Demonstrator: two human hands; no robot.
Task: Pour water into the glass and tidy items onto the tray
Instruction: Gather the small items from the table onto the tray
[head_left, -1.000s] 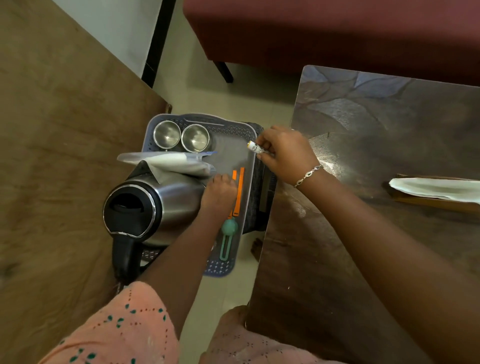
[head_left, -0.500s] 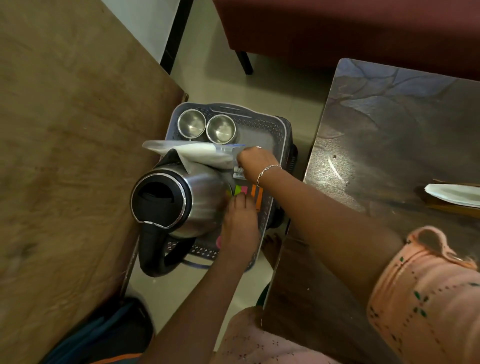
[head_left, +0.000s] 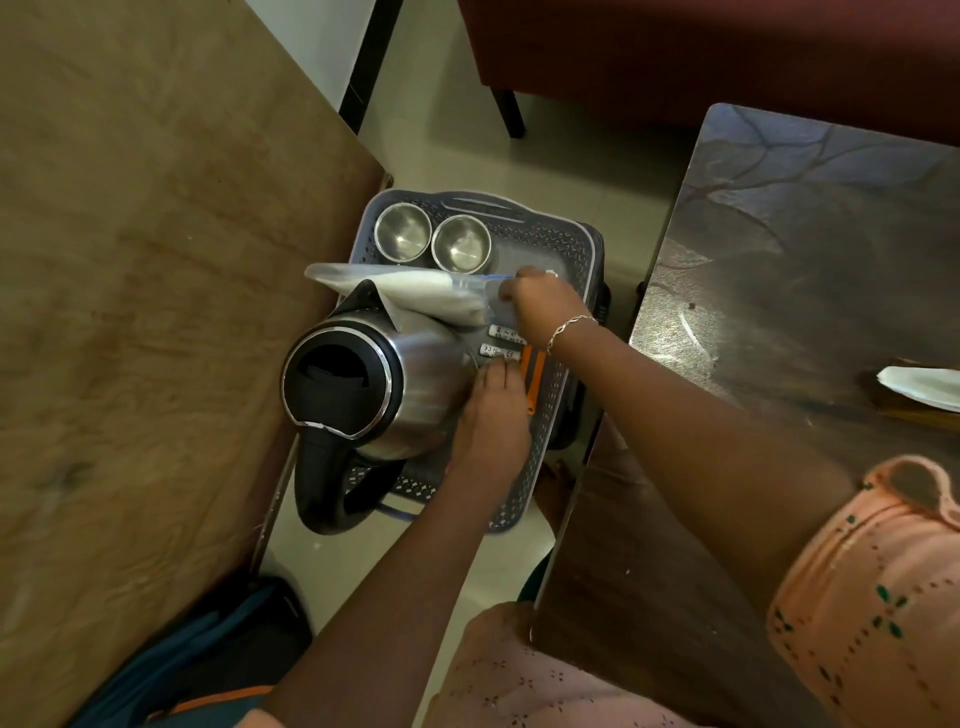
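The tray (head_left: 566, 244) is matt grey perforated plastic. On it, the kettle (head_left: 421, 364) is polished steel with a black plastic lid (head_left: 335, 387), the cups (head_left: 402, 239) shiny metal, the bag (head_left: 415, 293) clear glossy plastic.

The tray (head_left: 571, 244) was grey with a pierced lattice rim. The kettle (head_left: 426, 374) was silver with black lid and handle. An orange strip (head_left: 535, 382) showed at its three o'clock. The sleeve (head_left: 872, 597) was peach, dotted with teal sprigs.

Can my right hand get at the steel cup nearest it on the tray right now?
Probably yes. The right hand is over the tray, close to that steel cup, whose top is uncovered; only the edge of the plastic bag lies between.
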